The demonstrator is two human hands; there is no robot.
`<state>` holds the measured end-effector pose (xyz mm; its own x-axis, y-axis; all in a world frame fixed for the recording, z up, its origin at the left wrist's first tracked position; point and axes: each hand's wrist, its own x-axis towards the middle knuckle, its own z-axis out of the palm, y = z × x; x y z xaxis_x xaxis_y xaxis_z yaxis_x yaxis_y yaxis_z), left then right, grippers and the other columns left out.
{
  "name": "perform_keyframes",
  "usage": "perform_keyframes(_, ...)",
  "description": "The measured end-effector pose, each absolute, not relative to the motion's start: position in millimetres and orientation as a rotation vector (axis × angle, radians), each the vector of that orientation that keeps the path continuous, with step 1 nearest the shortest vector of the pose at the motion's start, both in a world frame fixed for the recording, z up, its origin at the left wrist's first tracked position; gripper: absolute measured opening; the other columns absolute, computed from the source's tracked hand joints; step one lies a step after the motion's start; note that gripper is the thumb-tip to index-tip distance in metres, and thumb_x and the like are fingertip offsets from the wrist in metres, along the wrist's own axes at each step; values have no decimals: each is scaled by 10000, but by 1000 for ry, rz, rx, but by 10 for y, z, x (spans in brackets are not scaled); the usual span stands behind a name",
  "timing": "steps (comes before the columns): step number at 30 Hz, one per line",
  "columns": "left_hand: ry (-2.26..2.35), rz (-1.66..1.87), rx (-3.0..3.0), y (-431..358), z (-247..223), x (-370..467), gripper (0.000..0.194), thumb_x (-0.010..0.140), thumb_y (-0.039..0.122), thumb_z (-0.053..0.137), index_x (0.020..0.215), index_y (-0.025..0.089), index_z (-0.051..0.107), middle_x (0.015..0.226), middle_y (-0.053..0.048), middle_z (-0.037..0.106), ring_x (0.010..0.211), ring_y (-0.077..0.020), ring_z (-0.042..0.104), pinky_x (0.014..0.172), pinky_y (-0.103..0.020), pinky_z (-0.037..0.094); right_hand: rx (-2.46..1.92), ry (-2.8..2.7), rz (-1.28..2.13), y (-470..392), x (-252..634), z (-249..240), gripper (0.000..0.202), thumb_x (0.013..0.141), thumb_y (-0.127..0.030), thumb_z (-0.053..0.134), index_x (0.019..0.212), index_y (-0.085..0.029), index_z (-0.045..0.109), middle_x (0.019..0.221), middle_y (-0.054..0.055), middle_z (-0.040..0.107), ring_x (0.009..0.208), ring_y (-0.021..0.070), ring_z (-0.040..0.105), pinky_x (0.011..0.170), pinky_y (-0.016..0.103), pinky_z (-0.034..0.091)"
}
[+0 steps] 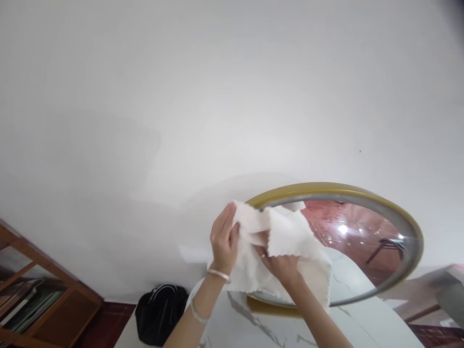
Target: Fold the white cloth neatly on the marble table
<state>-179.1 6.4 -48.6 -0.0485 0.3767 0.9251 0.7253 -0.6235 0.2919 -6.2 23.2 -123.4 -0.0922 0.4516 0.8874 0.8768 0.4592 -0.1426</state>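
A white cloth [290, 232] with scalloped edges hangs in front of the left part of a gold-rimmed mirror [344, 191]. My left hand [224, 241], with bangles on its wrist, closes on the cloth's upper left edge beside the mirror's rim. A fold of the same cloth drapes over the fingers of my right hand [281, 263], which grips it near the middle and is partly hidden. Whether the cloth touches the glass, I cannot tell. The mirror stands tilted on a white marble-patterned table [250, 326] against the wall.
On the left side of the table sits a black bag [162, 311]. A wooden shelf unit [68, 309] holding papers or books stands at the lower left. Behind everything is a plain white wall [217, 96]. A pale piece of furniture [453, 290] shows at the right edge.
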Motion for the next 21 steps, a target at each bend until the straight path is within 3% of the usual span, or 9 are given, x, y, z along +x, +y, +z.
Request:
perform_keyframes(3, -989, -1485, -2056, 232, 102, -1276, 379, 965, 224, 446, 1339, 190, 495, 1299, -76, 615, 1275, -189, 500, 1017, -356, 447, -1209, -1442, -672, 274, 259, -847, 540, 864, -496, 537, 1287, -163, 560, 1303, 182, 559, 1291, 384, 439, 995, 550, 411)
perform_keyframes(5, -906, -1308, -2132, 296, 400, -913, 347, 979, 268, 425, 1300, 189, 533, 1289, -55, 624, 1246, -180, 523, 991, -336, 454, -1201, -1287, -700, 297, 458, -595, 592, 881, -502, 511, 1364, -163, 469, 1421, 188, 438, 1349, 397, 351, 1028, 594, 348)
perform_keyframes(9, -810, -1147, -2194, 328, 679, -544, 354, 1009, 295, 336, 1241, 185, 579, 1247, -35, 649, 1138, -157, 595, 907, -303, 483, -1171, -1054, -808, 336, 563, -279, 490, 944, -430, 403, 1335, -148, 488, 1367, 188, 495, 1351, 395, 350, 1057, 704, 168)
perform_keyframes(11, -835, -1203, -2185, 325, 656, -672, 345, 1005, 295, 356, 1253, 184, 569, 1223, -39, 663, 1102, -151, 613, 893, -295, 489, -1159, -1054, -852, 341, 437, -221, 455, 945, -373, 410, 1332, -148, 494, 1372, 185, 496, 1365, 384, 339, 1064, 704, 158)
perform_keyframes(14, -936, -1455, -2097, 309, 348, -1181, 335, 980, 262, 425, 1285, 193, 544, 1207, -59, 670, 1115, -162, 608, 933, -304, 479, -1079, -1201, -929, 317, 103, -264, 419, 926, -358, 464, 1314, -212, 521, 1429, 136, 457, 1367, 366, 346, 1076, 671, 194)
perform_keyframes(17, -1179, -1816, -1802, 230, -334, -1731, 334, 976, 233, 405, 1268, 188, 561, 1190, -97, 667, 1100, -184, 617, 910, -314, 494, -948, -1498, -969, 245, -261, -536, 394, 921, -365, 503, 1308, -297, 531, 1403, 66, 508, 1341, 302, 407, 1117, 586, 191)
perform_keyframes(19, -1553, -1967, -1458, 100, -911, -1938, 357, 989, 275, 354, 1246, 159, 574, 1186, -132, 655, 1083, -221, 622, 877, -350, 507, -854, -1791, -950, 165, -443, -854, 370, 917, -292, 531, 1284, -335, 550, 1275, 22, 621, 1240, 226, 522, 1089, 446, 310)
perform_keyframes(21, -1973, -1922, -1330, -98, -1452, -1961, 413, 1004, 318, 273, 1214, 142, 582, 1148, -145, 656, 1048, -248, 628, 834, -387, 522, -773, -2100, -772, 61, -544, -1212, 298, 916, -225, 539, 1182, -335, 618, 1015, -13, 720, 949, 145, 653, 890, 288, 469)
